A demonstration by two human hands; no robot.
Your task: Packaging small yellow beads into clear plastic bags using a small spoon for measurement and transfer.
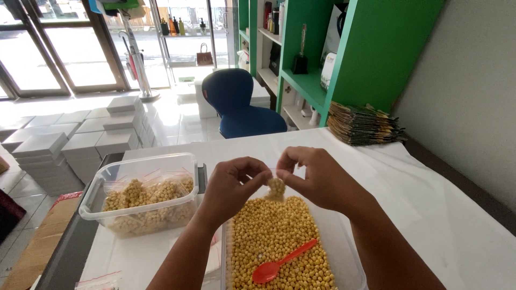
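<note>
Both hands' fingers (263, 177) on small clear bean-filled plastic bag (276, 187)

Both arms come up from the bottom edge and angle inward, so the 2 hands meet in the middle. Left hand (232, 185) is curled, thumb and fingers pinched together at the tip. Right hand (317, 177) mirrors it — knuckles up, fingertips pinched, wrist bent a bit. Fingertips of both nearly touching.
</note>
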